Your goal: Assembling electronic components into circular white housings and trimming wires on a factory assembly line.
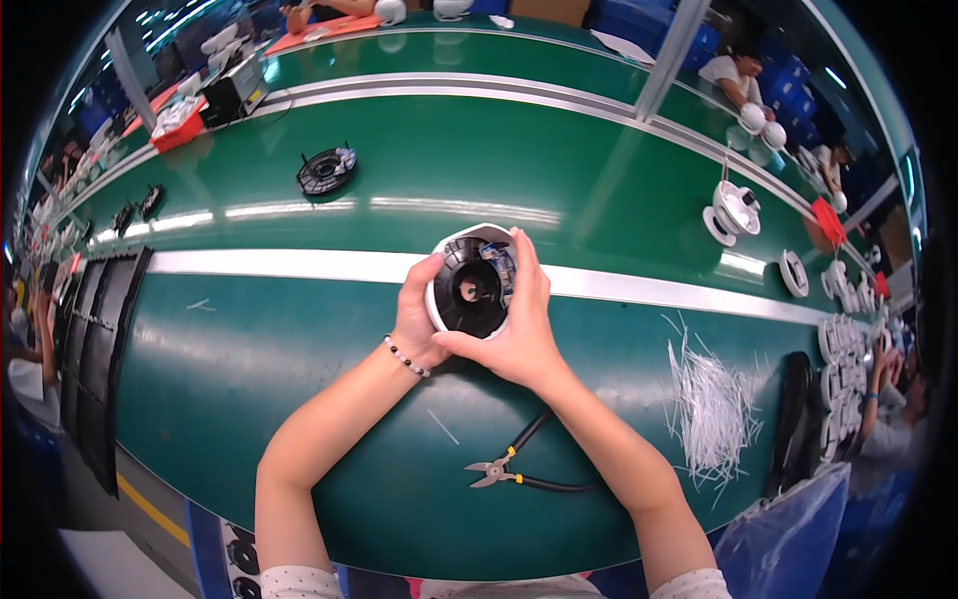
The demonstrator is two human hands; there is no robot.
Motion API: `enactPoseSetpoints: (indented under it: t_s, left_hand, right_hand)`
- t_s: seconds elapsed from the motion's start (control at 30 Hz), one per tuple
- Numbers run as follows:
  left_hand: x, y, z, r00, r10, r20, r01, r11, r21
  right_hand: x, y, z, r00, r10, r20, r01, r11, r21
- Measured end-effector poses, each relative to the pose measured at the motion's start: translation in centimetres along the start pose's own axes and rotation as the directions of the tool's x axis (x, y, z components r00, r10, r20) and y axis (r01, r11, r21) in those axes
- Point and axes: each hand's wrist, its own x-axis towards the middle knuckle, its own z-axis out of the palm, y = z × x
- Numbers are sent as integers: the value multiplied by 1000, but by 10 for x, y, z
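Observation:
Both hands hold one round white housing with a black inner disc [469,285] just above the green work surface [299,349]. My left hand [417,319] grips its left rim, thumb up along the edge; a bead bracelet sits on that wrist. My right hand [519,324] wraps the right side and underside, fingers reaching over small coloured parts at the upper right of the disc. A pair of black-handled cutting pliers [514,469] lies on the table between my forearms.
A heap of cut white plastic ties [711,404] lies to the right. A black round part [326,171] sits on the conveyor beyond. White round housings [736,210] stand at the right, stacked black trays [95,349] at the left. Other people work at the far edges.

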Motion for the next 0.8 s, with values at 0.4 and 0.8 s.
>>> enactPoseSetpoints:
  t_s: [0.4,0.8]
  left_hand:
    - [94,28,-53,964,65,-258,-26,988,150]
    - [198,124,-174,787,576,221,43,-409,912]
  right_hand:
    - [-4,-13,-114,991,-117,-70,97,966,-239]
    - [-227,-93,-376,725,333,-603,-664,569,-485]
